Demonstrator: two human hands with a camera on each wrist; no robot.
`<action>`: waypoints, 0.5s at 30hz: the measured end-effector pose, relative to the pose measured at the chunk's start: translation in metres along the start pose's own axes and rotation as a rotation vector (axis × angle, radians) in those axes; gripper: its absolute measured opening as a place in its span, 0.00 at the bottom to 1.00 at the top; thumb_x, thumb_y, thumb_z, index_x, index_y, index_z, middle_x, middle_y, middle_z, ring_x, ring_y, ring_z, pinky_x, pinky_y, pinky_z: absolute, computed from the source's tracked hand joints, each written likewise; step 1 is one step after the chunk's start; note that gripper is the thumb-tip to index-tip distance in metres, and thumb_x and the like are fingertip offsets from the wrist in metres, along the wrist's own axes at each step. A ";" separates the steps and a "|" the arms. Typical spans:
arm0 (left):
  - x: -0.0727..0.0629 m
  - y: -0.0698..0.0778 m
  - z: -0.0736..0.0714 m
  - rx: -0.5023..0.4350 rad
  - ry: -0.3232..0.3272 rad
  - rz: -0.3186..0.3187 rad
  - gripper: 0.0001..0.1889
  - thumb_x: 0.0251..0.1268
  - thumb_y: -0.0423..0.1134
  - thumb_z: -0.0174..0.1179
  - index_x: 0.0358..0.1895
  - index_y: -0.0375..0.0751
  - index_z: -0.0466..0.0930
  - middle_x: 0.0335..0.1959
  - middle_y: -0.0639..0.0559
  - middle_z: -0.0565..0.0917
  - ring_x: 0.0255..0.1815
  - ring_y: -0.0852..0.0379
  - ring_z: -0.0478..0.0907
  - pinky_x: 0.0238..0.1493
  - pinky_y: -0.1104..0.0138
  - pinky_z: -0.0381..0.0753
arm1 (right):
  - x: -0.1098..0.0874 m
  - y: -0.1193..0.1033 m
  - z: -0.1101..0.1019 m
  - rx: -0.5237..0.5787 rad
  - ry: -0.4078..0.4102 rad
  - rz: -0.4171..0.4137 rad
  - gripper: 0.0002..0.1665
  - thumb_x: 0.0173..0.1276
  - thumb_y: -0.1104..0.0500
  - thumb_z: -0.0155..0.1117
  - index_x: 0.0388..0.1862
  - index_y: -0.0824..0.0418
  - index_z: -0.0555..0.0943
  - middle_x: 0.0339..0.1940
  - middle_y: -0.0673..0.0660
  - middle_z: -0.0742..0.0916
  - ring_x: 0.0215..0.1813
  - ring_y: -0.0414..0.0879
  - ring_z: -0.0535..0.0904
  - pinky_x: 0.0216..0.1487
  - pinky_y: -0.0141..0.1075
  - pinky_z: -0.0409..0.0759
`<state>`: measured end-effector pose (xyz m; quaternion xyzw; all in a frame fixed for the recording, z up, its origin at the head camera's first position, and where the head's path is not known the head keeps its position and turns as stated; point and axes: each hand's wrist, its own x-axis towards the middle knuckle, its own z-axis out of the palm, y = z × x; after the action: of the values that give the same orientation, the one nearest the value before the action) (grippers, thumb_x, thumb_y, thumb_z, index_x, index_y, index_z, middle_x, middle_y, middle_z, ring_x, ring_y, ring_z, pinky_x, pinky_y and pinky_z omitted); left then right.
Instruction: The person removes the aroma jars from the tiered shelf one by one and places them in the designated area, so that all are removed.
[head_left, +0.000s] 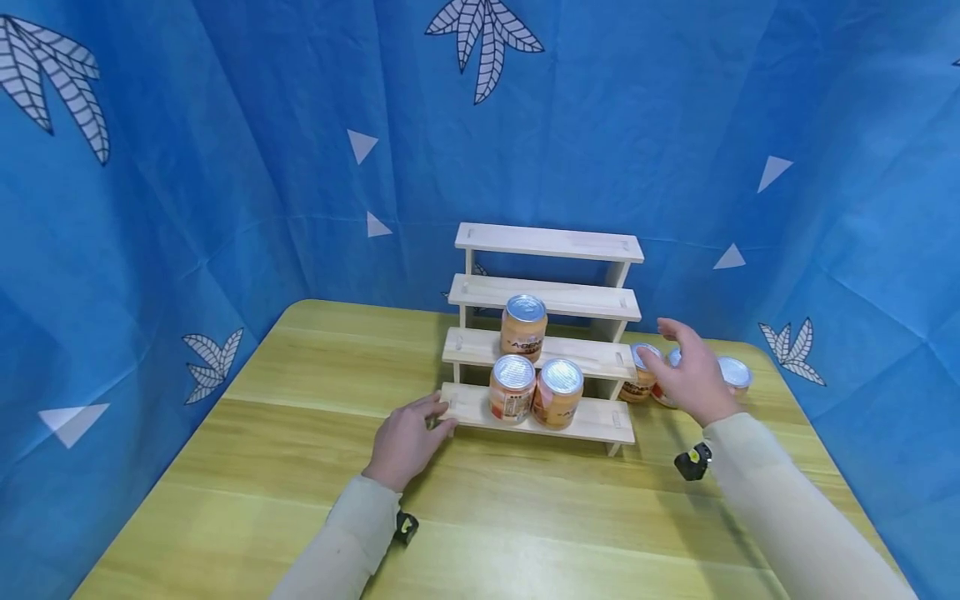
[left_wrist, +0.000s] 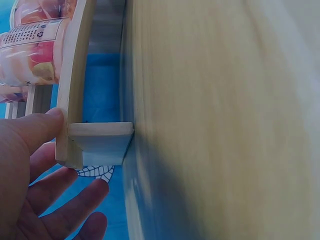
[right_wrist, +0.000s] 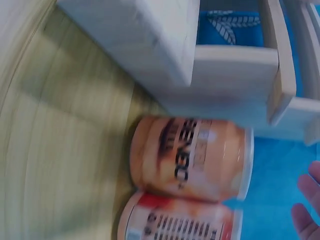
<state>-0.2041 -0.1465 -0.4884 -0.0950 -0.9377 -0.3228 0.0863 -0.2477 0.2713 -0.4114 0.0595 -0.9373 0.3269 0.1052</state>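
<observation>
Our right grip (head_left: pixel 696 375), wide and empty, hangs over the table (head_left: pixel 525 517); our left grip (head_left: pixel 407 440), loosely spread, touches the shelf (head_left: pixel 585 301) holding three cans (head_left: pixel 513 396). We're likely reaching for the side cans (head_left: pixel 639 387): lower, then close round one

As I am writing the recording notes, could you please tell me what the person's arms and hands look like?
The left sleeve and right sleeve are long and off-white. A small black device with a yellow marking sits at each wrist. The left hand and right hand wear no gloves.
</observation>
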 end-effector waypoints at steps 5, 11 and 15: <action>-0.001 0.000 0.000 -0.001 -0.005 -0.006 0.19 0.64 0.51 0.69 0.52 0.44 0.87 0.63 0.49 0.81 0.59 0.43 0.81 0.54 0.52 0.83 | 0.004 -0.010 0.008 -0.002 0.000 -0.060 0.42 0.76 0.39 0.56 0.77 0.65 0.62 0.70 0.70 0.74 0.70 0.69 0.67 0.65 0.68 0.66; 0.001 0.001 0.000 -0.006 -0.002 -0.005 0.19 0.65 0.51 0.69 0.53 0.44 0.87 0.63 0.49 0.81 0.47 0.48 0.86 0.53 0.53 0.84 | 0.009 -0.021 0.010 -0.008 0.013 -0.097 0.40 0.76 0.42 0.58 0.75 0.66 0.64 0.69 0.70 0.75 0.69 0.67 0.69 0.66 0.66 0.66; 0.001 0.000 0.000 -0.003 -0.002 -0.007 0.19 0.65 0.52 0.69 0.53 0.45 0.87 0.63 0.49 0.81 0.55 0.44 0.84 0.54 0.53 0.84 | 0.009 -0.029 0.013 -0.024 0.026 -0.117 0.39 0.75 0.43 0.59 0.74 0.65 0.66 0.64 0.69 0.77 0.65 0.65 0.72 0.64 0.65 0.69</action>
<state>-0.2050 -0.1464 -0.4884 -0.0923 -0.9376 -0.3244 0.0840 -0.2537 0.2402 -0.4015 0.1087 -0.9346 0.3098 0.1370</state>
